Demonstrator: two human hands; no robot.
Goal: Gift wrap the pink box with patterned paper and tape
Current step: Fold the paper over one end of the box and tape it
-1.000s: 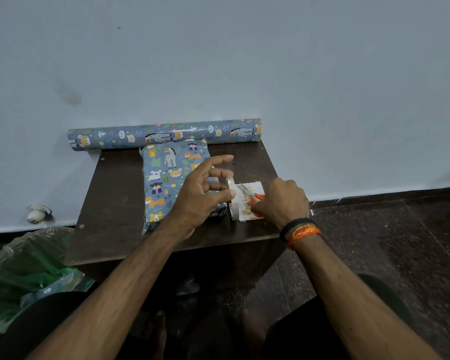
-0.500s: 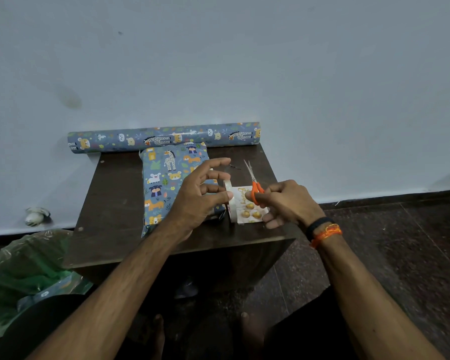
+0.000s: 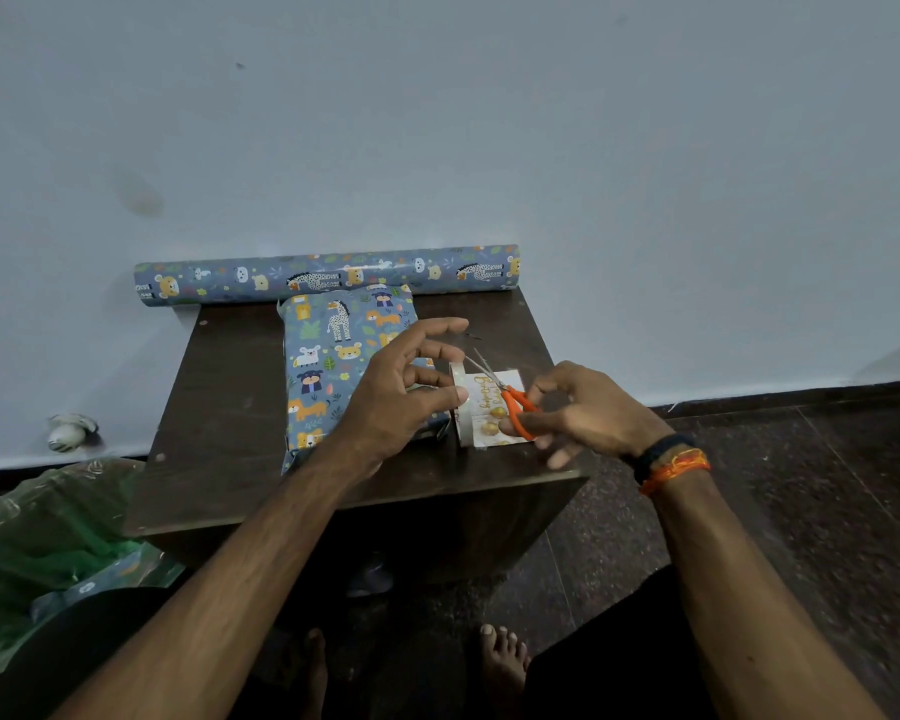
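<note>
Since the earlier frame the right hand (image 3: 588,407) has lifted the scissors (image 3: 510,397) off the card and turned them, so the blades now point far-left towards the tape roll (image 3: 461,407); its fingers are curled through the orange handles. The left hand (image 3: 401,392) has barely shifted: thumb and forefinger pinch at the near-left edge of the tape roll, apparently holding a pulled-out strip, while the other fingers spread loosely above the parcel.

The box (image 3: 333,366), already covered in animal-print paper, lies flat in the middle of the counter (image 3: 219,418), its far end just beside the spare paper roll (image 3: 328,275) along the wall. I judge it light and fairly stiff, with glossy paper that could slide and crease; it is best taken by its long edges with a flat palm pressing the seam. The tape strip is thin, clear and sticky, so it should be kept taut between pinch and roll or it will curl onto itself.

The strip itself cannot be made out against the dark counter. The left hand hides the parcel's right edge and near corner, so whether that end is folded shut is unclear. No pink shows anywhere. The birthday card (image 3: 494,407) lies partly under the scissors.
</note>
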